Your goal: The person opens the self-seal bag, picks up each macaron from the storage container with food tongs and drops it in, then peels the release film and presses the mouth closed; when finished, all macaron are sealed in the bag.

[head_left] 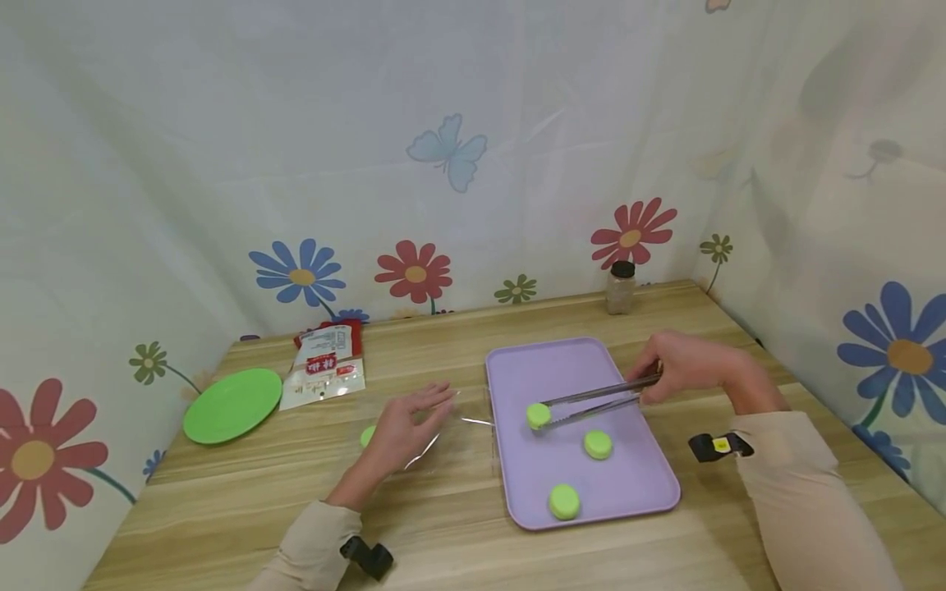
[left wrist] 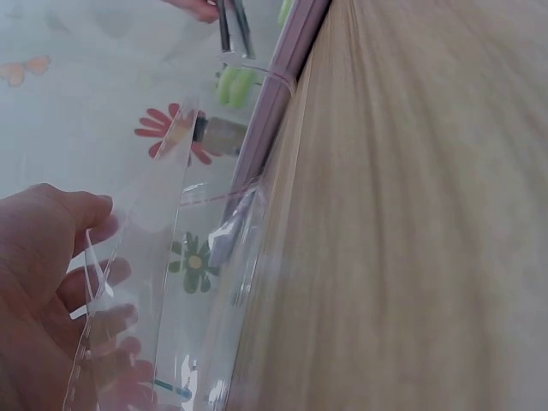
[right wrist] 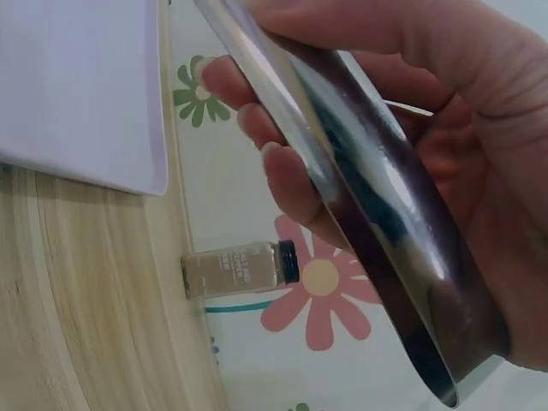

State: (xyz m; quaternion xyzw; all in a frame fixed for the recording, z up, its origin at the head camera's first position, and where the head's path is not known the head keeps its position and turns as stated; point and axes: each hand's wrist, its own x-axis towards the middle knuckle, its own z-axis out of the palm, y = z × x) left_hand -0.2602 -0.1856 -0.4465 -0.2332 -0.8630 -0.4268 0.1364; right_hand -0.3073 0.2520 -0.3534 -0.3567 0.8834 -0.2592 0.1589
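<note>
My right hand [head_left: 687, 365] grips metal tongs [head_left: 591, 392] above the purple tray [head_left: 547, 369]. Between the tong tips is a light-green macaron [head_left: 538, 416]. Two more green macarons lie on the tray, one near its middle [head_left: 598, 445] and one at the front edge [head_left: 565, 501]. Left of the tray, my left hand [head_left: 402, 427] holds a clear plastic bag [left wrist: 197, 248] by its edge, thumb and fingers on either side of the film. The bag's mouth faces the tray. Another green macaron [head_left: 367, 436] shows partly behind the left hand, beside the bag.
At the far left stand a green plate [head_left: 232, 406] and a white-and-red food packet [head_left: 325, 365]. A small jar with a black lid [head_left: 621, 289] is at the back right. A patterned curtain [head_left: 458, 74] encloses the wooden table [head_left: 436, 533] at the back and sides.
</note>
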